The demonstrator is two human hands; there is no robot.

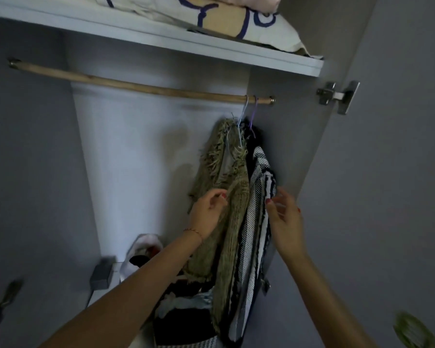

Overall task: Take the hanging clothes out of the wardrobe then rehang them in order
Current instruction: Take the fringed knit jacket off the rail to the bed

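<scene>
Two garments at the right end of the wooden rail (136, 87), hanging straight down: olive fringed knit (226, 197), striped woven piece (258, 197) to its right. Left hand (207, 214) pinches the knit; right hand (284, 217) open beside the striped piece, holding nothing; hanger hooks (250, 106) directly above both hands

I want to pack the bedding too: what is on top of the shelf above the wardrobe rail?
On the white shelf lies folded bedding: a white pillow with blue loops and a pink fabric on top. The frame's top edge cuts off the rest.
</scene>
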